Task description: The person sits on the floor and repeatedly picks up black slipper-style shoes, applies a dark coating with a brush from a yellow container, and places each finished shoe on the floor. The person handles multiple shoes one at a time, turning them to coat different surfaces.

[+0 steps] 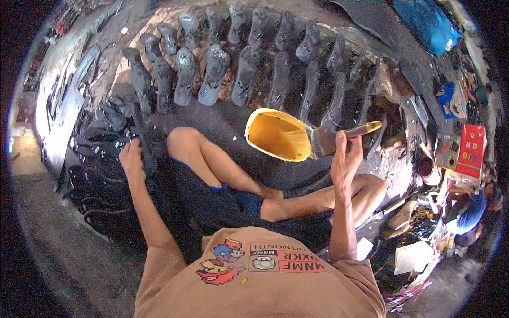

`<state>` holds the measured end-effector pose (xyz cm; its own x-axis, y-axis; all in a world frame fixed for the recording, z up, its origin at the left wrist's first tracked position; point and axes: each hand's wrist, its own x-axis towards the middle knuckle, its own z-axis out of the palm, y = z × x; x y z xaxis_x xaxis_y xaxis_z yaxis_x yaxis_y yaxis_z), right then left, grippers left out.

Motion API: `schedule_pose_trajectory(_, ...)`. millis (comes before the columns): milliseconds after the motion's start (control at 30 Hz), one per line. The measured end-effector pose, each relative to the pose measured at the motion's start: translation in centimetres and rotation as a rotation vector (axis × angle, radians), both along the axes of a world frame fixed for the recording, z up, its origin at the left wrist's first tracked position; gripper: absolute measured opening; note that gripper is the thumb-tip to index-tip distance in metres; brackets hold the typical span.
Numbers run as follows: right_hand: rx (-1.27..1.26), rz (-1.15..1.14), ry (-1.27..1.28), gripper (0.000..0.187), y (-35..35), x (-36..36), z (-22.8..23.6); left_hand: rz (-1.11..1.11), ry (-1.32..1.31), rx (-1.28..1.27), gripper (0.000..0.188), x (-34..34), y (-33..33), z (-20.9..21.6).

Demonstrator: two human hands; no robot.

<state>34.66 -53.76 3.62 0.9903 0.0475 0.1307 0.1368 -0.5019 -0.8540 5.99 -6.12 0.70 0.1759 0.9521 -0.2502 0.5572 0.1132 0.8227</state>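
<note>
My right hand (347, 157) is closed round a paintbrush (365, 129). The brush's brown handle ends in a yellow tip, pointing right and away from me. Its wide grey head lies toward the rim of a cut-open yellow container (278, 135), whose inside is stained amber. My left hand (132, 160) is at the edge of a pile of dark strap-like pieces (108, 127). Its fingers are drawn together; what they hold, if anything, blends into the pile. Beyond my knees, dark shoe soles (213, 74) lie in two rows, some with a wet-looking sheen.
Another heap of black pieces (101, 199) lies beside my left arm. On the right are a red box (471, 151), a blue-and-white packet (449, 99) and mixed clutter. A blue bag (427, 24) stands at the far right. My bent legs (222, 164) frame the working area.
</note>
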Motion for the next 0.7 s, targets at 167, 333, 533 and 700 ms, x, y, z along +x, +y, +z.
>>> schedule_pose_trajectory(167, -0.201, 0.19, 0.212, 0.03, -1.5, -2.9, 0.3, -0.575, 0.309, 0.639, 0.011, -2.0, -12.5, 4.4)
schedule_pose_trajectory(333, 0.937, 0.066, 0.53, 0.034, -1.9, -1.4, 0.5, -0.829, 0.328, 0.621, 0.038, -2.4, -21.1, 2.9)
schedule_pose_trajectory(533, 1.335, -0.013, 0.722, 0.032, -2.2, 1.9, 5.4, -0.635, 0.236, 0.481, 0.052, -0.7, -22.2, 3.6)
schedule_pose_trajectory(700, 1.12, 0.23, 0.521, 0.029, 0.8, 1.4, 7.1, -0.486, -0.949, -0.73, 0.052, 5.4, -22.7, 5.6)
